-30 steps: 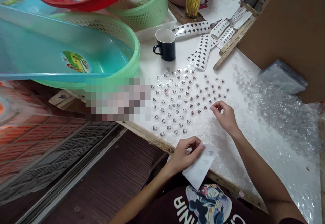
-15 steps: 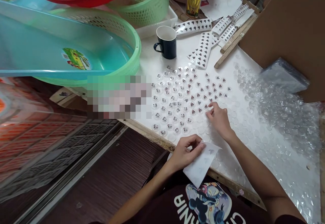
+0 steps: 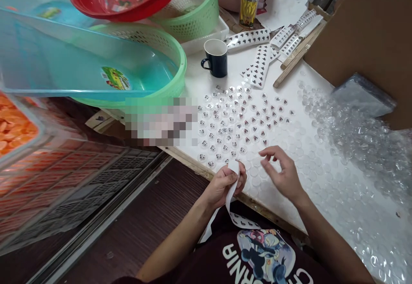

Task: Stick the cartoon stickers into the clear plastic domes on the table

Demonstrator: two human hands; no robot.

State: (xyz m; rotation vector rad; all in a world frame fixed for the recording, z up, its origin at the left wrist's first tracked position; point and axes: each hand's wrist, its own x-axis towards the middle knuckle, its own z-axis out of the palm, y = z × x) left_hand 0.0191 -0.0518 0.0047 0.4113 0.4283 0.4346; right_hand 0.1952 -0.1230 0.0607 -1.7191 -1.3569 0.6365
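My left hand [image 3: 222, 185] grips a long white sticker strip [image 3: 229, 198] near the table's front edge. The strip curls down over the shirt, and its lower end shows small dark printed figures. To the right, my right hand [image 3: 285, 175] hovers over the table with thumb and index finger slightly apart and nothing visible between them. Ahead of both hands, clear round discs with small cartoon stickers [image 3: 228, 138] lie in loose rows. Plain transparent discs [image 3: 309, 163] spread beneath and to the right of my right hand.
A dark blue mug [image 3: 219, 64] stands behind the discs, near more sticker strips [image 3: 261, 67] and a glass [image 3: 249, 7]. Green baskets [image 3: 183, 60] and a red basin [image 3: 128, 15] crowd the left. Wooden bars [image 3: 294, 62], a cardboard sheet [image 3: 360, 39] and heaped clear plastic [image 3: 367, 129] line the right.
My right hand has drawn back from the stickered discs toward me. My left hand has moved slightly left and turned the strip, which now hangs curled. The view has shifted a little.
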